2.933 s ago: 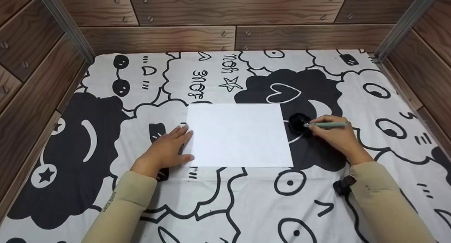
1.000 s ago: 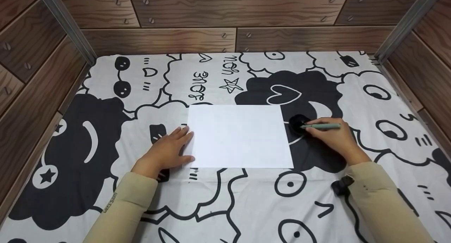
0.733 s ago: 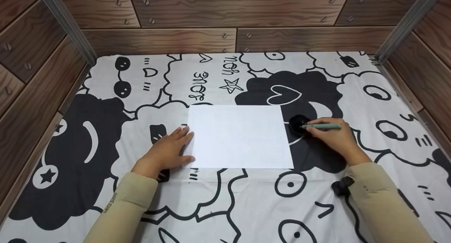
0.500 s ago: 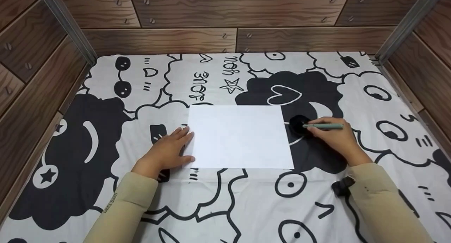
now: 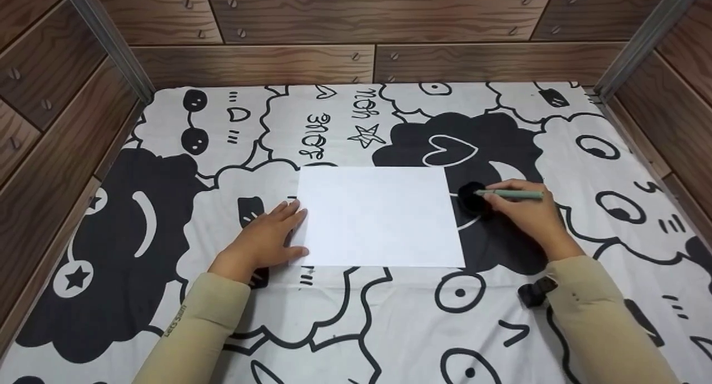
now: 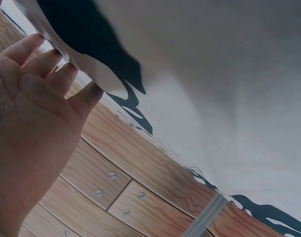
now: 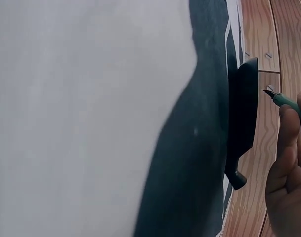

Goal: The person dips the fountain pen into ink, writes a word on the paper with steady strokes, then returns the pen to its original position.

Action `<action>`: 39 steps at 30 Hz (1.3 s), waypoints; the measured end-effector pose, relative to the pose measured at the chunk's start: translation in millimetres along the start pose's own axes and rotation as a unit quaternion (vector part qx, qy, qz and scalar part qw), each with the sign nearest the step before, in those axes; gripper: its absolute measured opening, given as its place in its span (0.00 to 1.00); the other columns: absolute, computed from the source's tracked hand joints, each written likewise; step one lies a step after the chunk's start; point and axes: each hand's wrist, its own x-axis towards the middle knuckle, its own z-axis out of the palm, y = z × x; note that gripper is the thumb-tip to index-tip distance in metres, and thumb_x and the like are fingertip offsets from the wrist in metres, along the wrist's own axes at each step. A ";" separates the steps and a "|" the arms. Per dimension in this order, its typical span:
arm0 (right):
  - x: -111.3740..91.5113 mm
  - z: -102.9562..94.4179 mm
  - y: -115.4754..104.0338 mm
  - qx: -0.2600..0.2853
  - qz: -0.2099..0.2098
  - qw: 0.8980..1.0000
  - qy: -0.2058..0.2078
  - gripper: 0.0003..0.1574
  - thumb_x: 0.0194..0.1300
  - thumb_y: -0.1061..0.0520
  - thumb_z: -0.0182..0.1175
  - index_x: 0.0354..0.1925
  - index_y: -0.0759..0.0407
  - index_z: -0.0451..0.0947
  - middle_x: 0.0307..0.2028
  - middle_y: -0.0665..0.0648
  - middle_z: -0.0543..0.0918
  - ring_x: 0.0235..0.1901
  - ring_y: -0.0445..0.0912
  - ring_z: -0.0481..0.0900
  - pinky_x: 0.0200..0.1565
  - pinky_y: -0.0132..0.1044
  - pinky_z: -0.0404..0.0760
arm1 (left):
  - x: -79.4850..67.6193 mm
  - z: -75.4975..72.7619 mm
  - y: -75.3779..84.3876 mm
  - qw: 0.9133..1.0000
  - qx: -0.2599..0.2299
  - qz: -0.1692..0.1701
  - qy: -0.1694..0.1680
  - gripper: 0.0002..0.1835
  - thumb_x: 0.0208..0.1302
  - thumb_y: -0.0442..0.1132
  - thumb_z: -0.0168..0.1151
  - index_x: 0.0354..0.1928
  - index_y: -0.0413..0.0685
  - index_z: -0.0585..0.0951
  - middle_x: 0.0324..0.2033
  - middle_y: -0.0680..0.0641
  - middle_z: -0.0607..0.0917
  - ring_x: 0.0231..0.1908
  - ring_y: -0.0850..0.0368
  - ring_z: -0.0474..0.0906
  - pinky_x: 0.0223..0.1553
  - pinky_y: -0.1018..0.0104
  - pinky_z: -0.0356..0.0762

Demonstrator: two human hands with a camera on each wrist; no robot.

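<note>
Change: right hand (image 5: 528, 211) and green pen (image 5: 520, 194) shifted slightly within the last half second; the nib (image 7: 270, 93) now shows clear above the black dish (image 5: 471, 200) (contents unseen), probably a lift-out. Right grip: narrow pinch, pen held. Left hand (image 5: 267, 236): fingers extended, nothing grasped, resting at the left edge of the white sheet (image 5: 381, 217). Sheet flat on the cloth-covered desk (image 5: 411, 328), no mark visible.

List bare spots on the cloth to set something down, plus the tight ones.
Free: cloth between paper and back wall; left of the left hand, out to the left wall; near side of the paper, between the sleeves.
Crowded: just right of the paper, with black container, right hand and green pen.
</note>
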 end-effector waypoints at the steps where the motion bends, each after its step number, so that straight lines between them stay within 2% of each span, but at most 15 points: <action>1: 1.6 1.4 1.5 0.006 -0.004 1.000 0.001 0.12 0.60 0.63 0.66 0.39 0.72 0.83 0.29 0.61 0.85 0.25 0.37 0.81 0.29 0.23 0.78 | 0.1 0.0 -0.2 1.000 0.000 0.000 0.000 0.42 0.61 0.56 0.62 0.72 0.46 0.60 0.72 0.44 0.54 0.71 0.45 0.45 0.67 0.44 0.49; 6: 13.9 12.2 22.0 0.021 -0.022 0.999 0.016 0.11 0.59 0.63 0.67 0.39 0.70 0.84 0.27 0.58 0.85 0.24 0.36 0.81 0.28 0.23 0.78 | 0.1 -0.6 -0.2 1.000 0.000 0.003 0.001 0.42 0.61 0.56 0.62 0.72 0.46 0.60 0.72 0.44 0.55 0.71 0.44 0.45 0.67 0.44 0.50; 10: 20.9 21.9 29.2 0.016 -0.017 1.000 0.020 0.13 0.58 0.58 0.68 0.40 0.66 0.85 0.26 0.53 0.85 0.24 0.36 0.81 0.28 0.24 0.78 | 0.3 -0.8 0.3 1.000 -0.001 0.010 0.005 0.42 0.61 0.55 0.63 0.72 0.45 0.61 0.72 0.43 0.55 0.71 0.43 0.46 0.66 0.43 0.51; 13: 22.8 29.4 22.5 0.017 -0.017 1.000 0.018 0.13 0.58 0.58 0.68 0.39 0.66 0.85 0.25 0.55 0.85 0.23 0.36 0.80 0.28 0.24 0.78 | 0.6 -0.2 0.2 1.000 -0.002 0.007 0.004 0.42 0.61 0.56 0.63 0.72 0.46 0.61 0.72 0.44 0.55 0.71 0.44 0.46 0.67 0.44 0.51; 20: 21.5 44.0 -10.6 0.022 -0.033 0.999 0.005 0.11 0.59 0.65 0.66 0.39 0.72 0.83 0.25 0.64 0.84 0.22 0.36 0.79 0.27 0.23 0.76 | 1.4 0.6 -0.6 1.000 -0.007 -0.001 0.001 0.42 0.61 0.56 0.63 0.72 0.47 0.60 0.72 0.45 0.55 0.71 0.46 0.45 0.67 0.46 0.49; 27: 34.8 64.4 5.8 0.037 -0.021 0.999 -0.003 0.10 0.57 0.59 0.69 0.38 0.62 0.86 0.25 0.56 0.85 0.23 0.38 0.80 0.26 0.26 0.77 | 1.6 -0.3 -0.1 1.000 -0.005 -0.002 0.001 0.42 0.61 0.56 0.62 0.72 0.47 0.60 0.72 0.45 0.55 0.71 0.46 0.45 0.67 0.45 0.49; 34: 41.8 83.4 -3.5 0.041 -0.027 0.999 -0.014 0.09 0.57 0.58 0.69 0.37 0.61 0.86 0.22 0.55 0.83 0.21 0.39 0.77 0.22 0.26 0.71 | 1.4 -0.4 0.9 1.000 -0.003 -0.007 0.000 0.42 0.61 0.56 0.62 0.72 0.47 0.60 0.72 0.45 0.55 0.71 0.45 0.44 0.67 0.45 0.49; 39: 35.4 88.6 -40.9 0.039 -0.029 0.998 -0.030 0.09 0.58 0.64 0.66 0.38 0.70 0.83 0.22 0.61 0.83 0.20 0.37 0.74 0.23 0.24 0.69 | 1.3 0.0 0.2 1.000 -0.001 -0.005 0.001 0.42 0.61 0.56 0.62 0.72 0.47 0.60 0.72 0.45 0.55 0.71 0.45 0.45 0.67 0.46 0.49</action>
